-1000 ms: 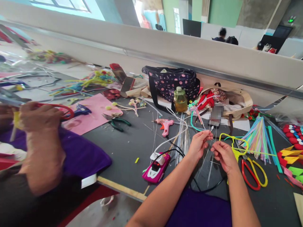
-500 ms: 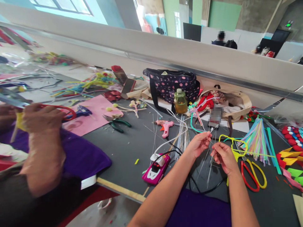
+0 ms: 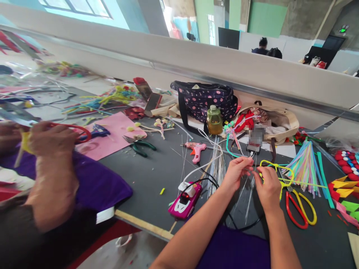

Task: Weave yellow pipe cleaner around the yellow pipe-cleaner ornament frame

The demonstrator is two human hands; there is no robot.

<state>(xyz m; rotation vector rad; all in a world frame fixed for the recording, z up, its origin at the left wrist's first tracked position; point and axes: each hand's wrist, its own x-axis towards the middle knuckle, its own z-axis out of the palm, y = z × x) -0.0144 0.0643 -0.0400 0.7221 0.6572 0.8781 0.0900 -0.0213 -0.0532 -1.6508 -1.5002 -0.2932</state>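
Note:
My left hand and my right hand are close together above the dark table, their fingers pinched. What sits between the fingertips is too small to make out. Thin metal wires lie below my hands. Just right of my right hand is a yellow fuzzy stem bent into loops. Scissors with one red and one yellow handle lie beside it. A pink glue gun rests to the left, with a bundle of wires between it and my hands.
A magenta power strip with cables lies left of my forearms. Behind stand a bottle, a dotted bag and a phone. Green pliers lie farther left. A co-worker's hand holds red-handled scissors at the left.
My right hand has moved up and its fingertips have come closer to those of my left hand. The co-worker's hands have barely moved.

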